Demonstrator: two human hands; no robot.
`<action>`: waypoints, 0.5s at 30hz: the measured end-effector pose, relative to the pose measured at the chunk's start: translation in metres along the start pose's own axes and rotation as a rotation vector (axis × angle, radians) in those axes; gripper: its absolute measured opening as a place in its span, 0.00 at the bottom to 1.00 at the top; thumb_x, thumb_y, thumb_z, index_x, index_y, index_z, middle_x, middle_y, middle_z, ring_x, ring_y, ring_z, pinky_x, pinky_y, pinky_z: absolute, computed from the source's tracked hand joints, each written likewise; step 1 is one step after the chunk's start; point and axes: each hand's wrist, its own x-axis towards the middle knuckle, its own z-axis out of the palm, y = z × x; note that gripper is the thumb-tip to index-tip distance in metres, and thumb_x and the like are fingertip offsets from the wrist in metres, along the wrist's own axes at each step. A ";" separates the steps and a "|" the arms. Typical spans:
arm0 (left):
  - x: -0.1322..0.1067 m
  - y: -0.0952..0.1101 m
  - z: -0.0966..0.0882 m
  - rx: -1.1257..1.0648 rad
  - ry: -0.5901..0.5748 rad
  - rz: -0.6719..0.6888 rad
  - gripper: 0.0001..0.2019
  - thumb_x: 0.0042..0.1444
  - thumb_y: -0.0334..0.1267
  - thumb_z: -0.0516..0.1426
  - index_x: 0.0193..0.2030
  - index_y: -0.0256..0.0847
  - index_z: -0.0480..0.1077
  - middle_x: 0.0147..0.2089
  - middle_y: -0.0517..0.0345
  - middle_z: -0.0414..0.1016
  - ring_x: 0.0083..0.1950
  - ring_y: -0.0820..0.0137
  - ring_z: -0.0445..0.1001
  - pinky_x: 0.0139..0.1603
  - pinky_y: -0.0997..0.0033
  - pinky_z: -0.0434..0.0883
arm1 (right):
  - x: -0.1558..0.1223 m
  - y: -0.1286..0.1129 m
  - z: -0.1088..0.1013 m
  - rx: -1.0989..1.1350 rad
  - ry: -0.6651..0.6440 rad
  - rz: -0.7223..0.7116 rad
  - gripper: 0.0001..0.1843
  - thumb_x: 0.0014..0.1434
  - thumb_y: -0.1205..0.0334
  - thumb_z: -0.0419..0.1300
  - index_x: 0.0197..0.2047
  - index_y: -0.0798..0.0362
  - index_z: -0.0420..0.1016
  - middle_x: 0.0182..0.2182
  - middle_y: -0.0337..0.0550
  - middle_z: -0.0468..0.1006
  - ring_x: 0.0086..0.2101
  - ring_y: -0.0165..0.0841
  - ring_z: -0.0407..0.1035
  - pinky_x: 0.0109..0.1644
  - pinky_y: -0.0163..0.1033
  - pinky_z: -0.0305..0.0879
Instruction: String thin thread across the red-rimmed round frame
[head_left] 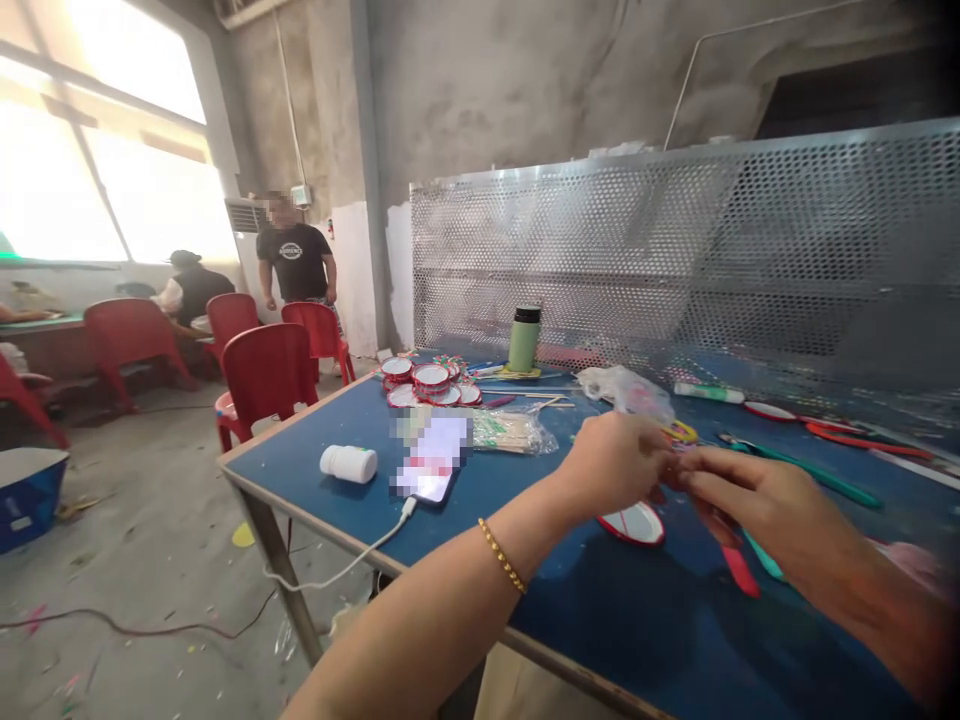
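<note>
My left hand (619, 462), with a gold bead bracelet (502, 556) at the wrist, reaches over the blue table. Its fingers are pinched together and meet those of my right hand (757, 500), which are closed too. Whatever lies between the fingertips is too small and hidden to name. Just below the left hand is a white disc with a red rim (634, 524), partly covered. A pink-red handle (741, 572) and a teal handle (765, 556) show under the right hand. Behind the fingers sits a yellow ring-shaped thing (681, 432).
On the table (315, 510) are a white bottle (349, 464), a charging phone (435, 460), bagged wooden sticks (510, 430), several red-rimmed discs (431, 375) and a green flask (524, 340). Teal-handled pliers (817, 470) lie right. A perforated metal panel (637, 260) stands behind. A person (296, 255) stands beyond red chairs (270, 370).
</note>
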 end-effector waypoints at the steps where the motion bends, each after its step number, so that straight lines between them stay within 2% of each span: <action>1: 0.000 0.001 0.000 0.028 0.008 0.007 0.09 0.58 0.34 0.52 0.36 0.34 0.73 0.29 0.54 0.75 0.29 0.71 0.76 0.38 0.69 0.74 | -0.001 0.000 -0.001 -0.015 0.026 0.009 0.16 0.54 0.51 0.54 0.20 0.50 0.67 0.10 0.36 0.65 0.14 0.32 0.60 0.20 0.37 0.56; 3: -0.002 0.004 -0.001 0.075 0.008 0.006 0.08 0.57 0.32 0.52 0.35 0.34 0.73 0.29 0.53 0.75 0.30 0.69 0.76 0.40 0.67 0.74 | -0.003 0.000 -0.003 -0.033 0.075 0.018 0.16 0.53 0.49 0.54 0.20 0.50 0.67 0.10 0.36 0.65 0.14 0.32 0.62 0.21 0.37 0.57; 5: -0.003 0.008 -0.001 0.129 0.008 0.023 0.09 0.57 0.30 0.51 0.35 0.33 0.73 0.30 0.51 0.76 0.32 0.67 0.77 0.41 0.66 0.73 | -0.006 -0.002 -0.004 -0.005 0.120 0.027 0.17 0.51 0.45 0.56 0.24 0.49 0.70 0.12 0.37 0.68 0.15 0.33 0.63 0.21 0.37 0.59; 7: -0.005 0.013 -0.001 0.190 0.023 0.059 0.10 0.58 0.30 0.50 0.38 0.34 0.73 0.30 0.51 0.76 0.34 0.65 0.77 0.42 0.66 0.73 | -0.008 -0.004 -0.004 0.046 0.129 0.024 0.20 0.48 0.40 0.59 0.30 0.49 0.72 0.15 0.37 0.70 0.17 0.34 0.64 0.21 0.37 0.60; 9: -0.006 0.015 -0.001 0.231 0.049 0.090 0.11 0.60 0.32 0.49 0.42 0.35 0.72 0.29 0.52 0.76 0.35 0.65 0.77 0.42 0.67 0.73 | -0.010 -0.007 -0.002 0.091 0.113 0.020 0.23 0.46 0.38 0.61 0.31 0.50 0.73 0.16 0.37 0.71 0.19 0.33 0.64 0.22 0.36 0.61; 12: -0.008 0.018 -0.001 0.221 0.065 0.114 0.11 0.60 0.33 0.49 0.45 0.36 0.69 0.32 0.54 0.77 0.33 0.68 0.77 0.39 0.70 0.73 | -0.011 -0.009 0.001 0.155 0.168 0.011 0.21 0.43 0.40 0.65 0.28 0.50 0.75 0.15 0.37 0.69 0.18 0.31 0.62 0.22 0.35 0.59; 15: -0.010 0.021 -0.002 0.236 0.049 0.122 0.10 0.58 0.30 0.49 0.43 0.36 0.69 0.33 0.52 0.78 0.31 0.69 0.76 0.37 0.71 0.72 | -0.010 -0.007 0.002 0.359 0.249 0.004 0.16 0.39 0.48 0.71 0.28 0.49 0.79 0.20 0.38 0.72 0.21 0.31 0.62 0.23 0.34 0.60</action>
